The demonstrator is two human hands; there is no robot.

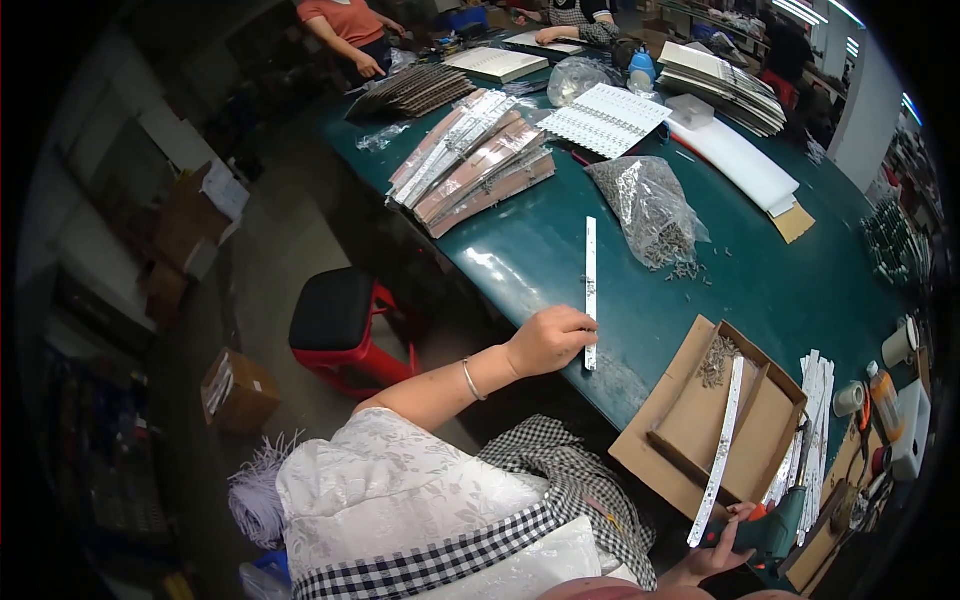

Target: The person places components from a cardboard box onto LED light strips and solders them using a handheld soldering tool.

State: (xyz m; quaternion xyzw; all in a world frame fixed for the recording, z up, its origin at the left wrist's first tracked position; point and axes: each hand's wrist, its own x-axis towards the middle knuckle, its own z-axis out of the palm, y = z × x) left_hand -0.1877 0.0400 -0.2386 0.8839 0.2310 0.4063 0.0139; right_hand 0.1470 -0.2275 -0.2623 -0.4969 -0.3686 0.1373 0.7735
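Observation:
A narrow white strip (590, 255) lies lengthwise on the green table, with small grey pieces on its middle. My left hand (548, 340) is over its near part, fingers bent and closed at the strip's edge; anything small between the fingertips is hidden. At the lower right, my right hand (718, 552) has its fingers curled by the lower end of a second white strip (722, 450), which slants across an open cardboard box (668, 428). Right beside these fingers is a green hand tool (778, 525) with an orange part.
A clear bag (645, 200) spills small grey pieces onto the green table (530, 250). Bundled strips (470, 165) and a perforated white panel (605, 118) lie farther back. More loose strips (815, 430) sit right of the box. A black-topped red stool (340, 315) stands left. Other people work at the far side.

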